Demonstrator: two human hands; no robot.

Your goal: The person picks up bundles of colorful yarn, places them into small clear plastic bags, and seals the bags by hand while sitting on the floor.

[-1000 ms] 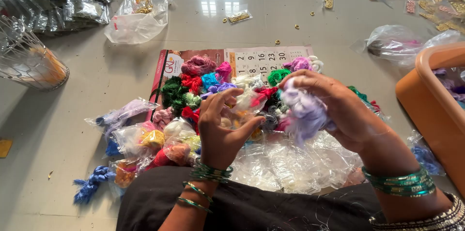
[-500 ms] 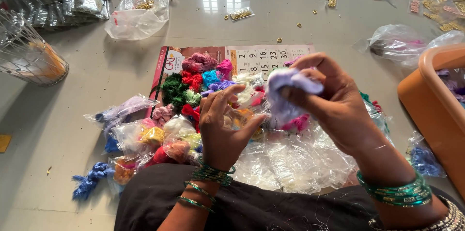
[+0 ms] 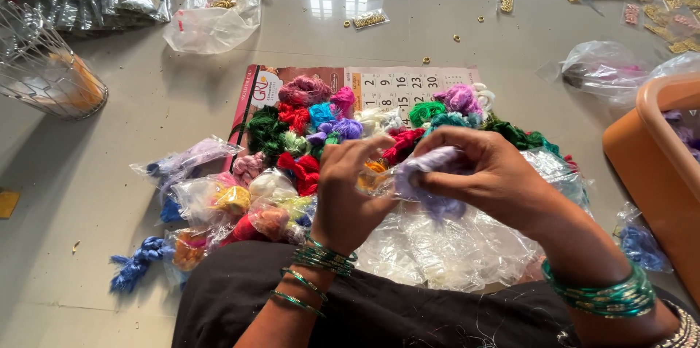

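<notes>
My right hand (image 3: 490, 176) pinches a lavender bundle of thread (image 3: 430, 180) and presses it toward the mouth of a small clear plastic bag (image 3: 375, 176). That bag is held by my left hand (image 3: 348, 191), fingers curled around it, right beside the right hand. Both hands hover over a heap of coloured thread bundles (image 3: 328, 125), red, green, blue, pink and purple, lying on a printed calendar sheet (image 3: 394, 84) on the floor. Green bangles ring both wrists.
Filled small bags of thread (image 3: 219, 198) lie left of my hands, empty clear bags (image 3: 452, 242) below them. An orange tub (image 3: 660, 165) stands at right, a wire basket (image 3: 44, 74) far left. Bags of gold beads (image 3: 219, 1) and loose beads dot the far floor.
My right hand lifted the lavender thread up, then brought it down and left to the bag in my left hand. The left hand stayed nearly still.
</notes>
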